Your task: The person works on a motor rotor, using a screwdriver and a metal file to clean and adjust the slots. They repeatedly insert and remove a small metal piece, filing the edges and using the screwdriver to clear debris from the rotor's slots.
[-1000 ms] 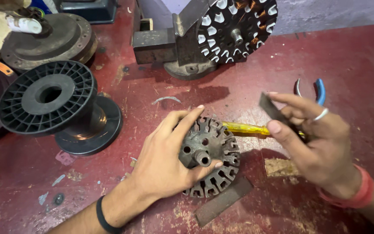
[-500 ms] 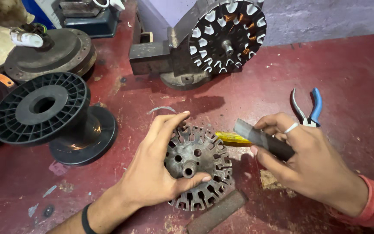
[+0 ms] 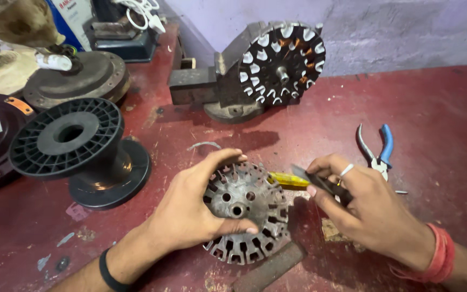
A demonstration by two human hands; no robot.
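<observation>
The slotted metal core [image 3: 247,213], a grey round piece with open slots around its edge and holes in its face, lies on the red worktop [image 3: 439,108], near the front edge and about in the middle. The left hand [image 3: 193,208] grips the core from its left side: the fingers curl over the upper rim and the thumb presses on the lower face, so this hand is closed around the core. A black band is on this wrist.

Just to the right of the core, the right hand [image 3: 368,208] pinches a thin dark metal strip [image 3: 312,180] between thumb and fingers, and the tip of the strip points to the core's right rim. A yellow handle [image 3: 287,179] shows between the core and this hand; I cannot tell which hand holds it. This hand has a ring and a red band on the wrist.

Touching the core at its lower right lies a flat dark bar [image 3: 268,270]. Further right of the core are pliers with blue grips [image 3: 377,151]. To the left of the core stands a black plastic spool [image 3: 79,151]. Behind the core, a wound core with white slot liners [image 3: 282,62] sits on a grey metal stand [image 3: 206,86].
</observation>
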